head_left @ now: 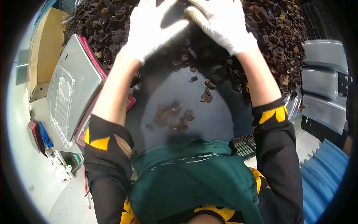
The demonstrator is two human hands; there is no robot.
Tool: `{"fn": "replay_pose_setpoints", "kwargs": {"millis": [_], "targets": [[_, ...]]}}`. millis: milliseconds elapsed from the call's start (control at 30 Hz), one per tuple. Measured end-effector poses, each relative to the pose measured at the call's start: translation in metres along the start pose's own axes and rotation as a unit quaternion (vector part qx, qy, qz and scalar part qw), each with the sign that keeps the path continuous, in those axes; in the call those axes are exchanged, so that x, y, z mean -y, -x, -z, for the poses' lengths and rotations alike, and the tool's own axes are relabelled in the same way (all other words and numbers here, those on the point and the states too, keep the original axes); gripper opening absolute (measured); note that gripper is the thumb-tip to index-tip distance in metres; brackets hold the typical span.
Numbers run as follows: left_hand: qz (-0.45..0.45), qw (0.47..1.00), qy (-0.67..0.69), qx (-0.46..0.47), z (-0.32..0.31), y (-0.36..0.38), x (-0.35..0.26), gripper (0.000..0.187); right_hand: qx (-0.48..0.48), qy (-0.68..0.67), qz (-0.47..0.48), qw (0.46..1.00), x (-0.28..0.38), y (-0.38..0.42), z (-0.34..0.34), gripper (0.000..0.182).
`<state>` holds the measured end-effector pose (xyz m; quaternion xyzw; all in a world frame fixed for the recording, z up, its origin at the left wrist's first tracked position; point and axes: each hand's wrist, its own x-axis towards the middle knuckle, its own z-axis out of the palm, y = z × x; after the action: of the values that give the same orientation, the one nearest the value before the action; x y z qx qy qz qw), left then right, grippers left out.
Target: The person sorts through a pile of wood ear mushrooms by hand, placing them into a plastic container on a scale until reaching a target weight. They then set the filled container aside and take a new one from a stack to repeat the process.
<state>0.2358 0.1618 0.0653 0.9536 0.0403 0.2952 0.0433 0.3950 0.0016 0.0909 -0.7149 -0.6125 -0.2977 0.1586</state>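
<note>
Both my hands wear white gloves and reach to the top edge of the head view. My left hand (149,31) is spread, its thumb stretched toward the right. Opposite it, my right hand (225,28) has its thumb angled toward the left one; some fingertips are cut off by the frame. Neither holds anything that I can see. Dark brown wood ear mushrooms (276,44) are heaped around and beyond the hands. A few loose mushroom pieces (206,96) lie on the dark, shiny work surface (220,119) between my forearms.
At left stands a grey and red box-like item (76,74) with a clear plastic tray (63,104) against it. Clear plastic containers (320,82) are stacked at right. Below are blue ridged material (324,171) and a perforated crate (245,148). My green apron (194,183) touches the near edge.
</note>
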Motion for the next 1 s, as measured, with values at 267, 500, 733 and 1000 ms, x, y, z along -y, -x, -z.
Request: {"fn": "replay_pose_setpoints", "kwargs": {"millis": [267, 500, 733, 1000], "targets": [[0.058, 0.992, 0.045, 0.100, 0.034, 0.092, -0.057, 0.052, 0.111, -0.089, 0.077, 0.987, 0.058, 0.087, 0.029, 0.045], [0.130, 0.954, 0.235, 0.133, 0.067, 0.159, -0.086, 0.025, 0.205, -0.251, 0.162, 0.932, 0.061, 0.134, 0.072, 0.026], [0.242, 0.920, 0.306, -0.041, 0.069, 0.101, -0.047, 0.026, -0.073, -0.235, 0.006, 0.969, -0.001, 0.081, 0.054, 0.038], [0.121, 0.981, 0.026, 0.153, 0.033, 0.119, -0.082, 0.077, 0.197, -0.072, -0.022, 0.978, 0.072, 0.122, 0.036, 0.062]]}}
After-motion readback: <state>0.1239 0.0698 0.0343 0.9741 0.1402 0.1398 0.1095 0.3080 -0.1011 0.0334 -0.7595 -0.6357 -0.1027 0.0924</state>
